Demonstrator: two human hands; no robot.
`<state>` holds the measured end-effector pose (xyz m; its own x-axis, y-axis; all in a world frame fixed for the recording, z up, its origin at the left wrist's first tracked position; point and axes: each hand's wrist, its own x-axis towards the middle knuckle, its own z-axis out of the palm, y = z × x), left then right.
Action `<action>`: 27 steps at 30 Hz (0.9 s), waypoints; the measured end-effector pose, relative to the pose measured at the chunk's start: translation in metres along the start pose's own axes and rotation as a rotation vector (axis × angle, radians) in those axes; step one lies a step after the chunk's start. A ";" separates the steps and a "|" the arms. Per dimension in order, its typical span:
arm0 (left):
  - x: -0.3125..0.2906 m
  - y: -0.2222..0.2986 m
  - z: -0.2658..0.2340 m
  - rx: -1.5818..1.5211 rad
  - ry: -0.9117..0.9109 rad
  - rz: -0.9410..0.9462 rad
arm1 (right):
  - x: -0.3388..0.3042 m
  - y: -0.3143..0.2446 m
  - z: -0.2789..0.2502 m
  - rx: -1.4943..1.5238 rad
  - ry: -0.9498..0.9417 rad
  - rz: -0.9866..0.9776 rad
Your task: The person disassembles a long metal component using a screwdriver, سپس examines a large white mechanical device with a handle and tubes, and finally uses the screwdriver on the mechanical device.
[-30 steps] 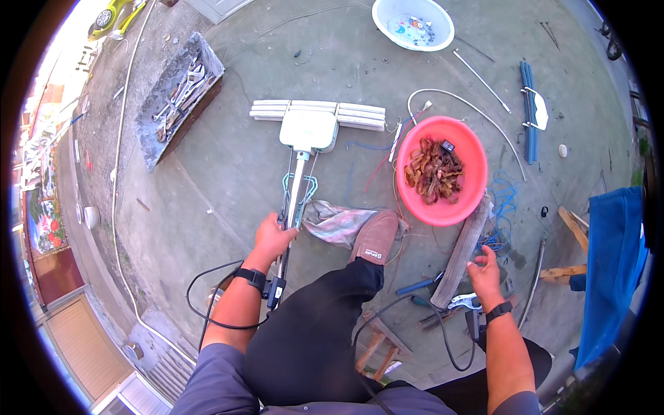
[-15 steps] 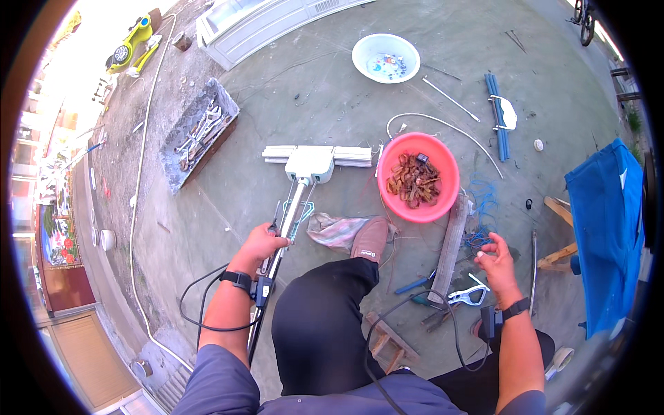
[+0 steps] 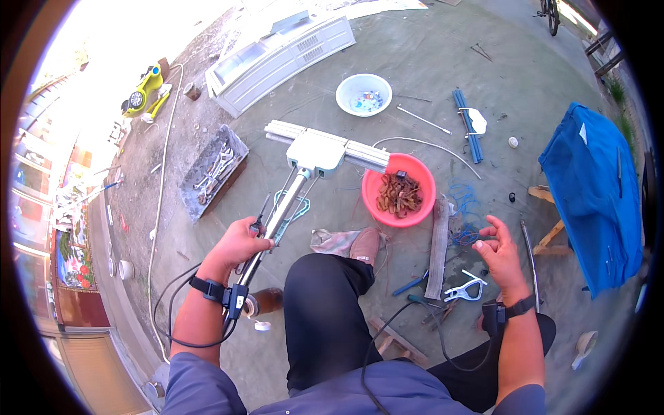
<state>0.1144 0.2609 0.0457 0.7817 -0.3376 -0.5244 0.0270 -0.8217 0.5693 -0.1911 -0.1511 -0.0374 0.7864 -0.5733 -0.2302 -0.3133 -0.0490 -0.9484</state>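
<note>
My left hand [image 3: 238,245] is closed round the metal pole of a mop-like tool [image 3: 318,151]. Its white crosswise head, with slatted bars on both sides, is tilted, its right end overlapping the red basin's rim in view. A thin dark tool [image 3: 261,213] sticks up by my left fingers; its kind is unclear. My right hand [image 3: 501,256] hovers with fingers curled but apart, holding nothing, nearest to tangled blue string [image 3: 465,232]. The red basin [image 3: 430,187] has brown, shrivelled pieces [image 3: 398,196] and a small dark object in it.
A toolbox of wrenches [image 3: 238,166] stands left. Ahead are a white basin [image 3: 349,108] and a white cabinet [image 3: 297,63]. Blue rods [image 3: 467,124] lie right of these. A wooden plank [image 3: 438,249] and spring clamp [image 3: 469,290] lie near my feet; blue cloth [image 3: 595,207] stands right.
The tool's head has swung from level to slanting down rightward, over the red basin's edge. My left hand has moved slightly left, and a brown jar shows beside my leg. My right hand's fingers have spread.
</note>
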 end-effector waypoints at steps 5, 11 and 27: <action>-0.056 0.082 -0.020 0.227 0.018 0.119 | -0.015 -0.016 0.005 0.016 0.002 -0.090; -0.096 0.154 0.003 0.600 0.094 0.483 | -0.033 -0.033 -0.006 -0.358 0.204 -0.441; -0.147 0.296 0.107 1.436 -0.157 1.002 | -0.066 -0.062 -0.001 -0.838 0.324 -0.862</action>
<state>-0.0598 0.0179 0.2236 0.0872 -0.8870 -0.4535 -0.9726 0.0227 -0.2314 -0.2235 -0.1109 0.0369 0.7741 -0.2644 0.5752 -0.0969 -0.9474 -0.3050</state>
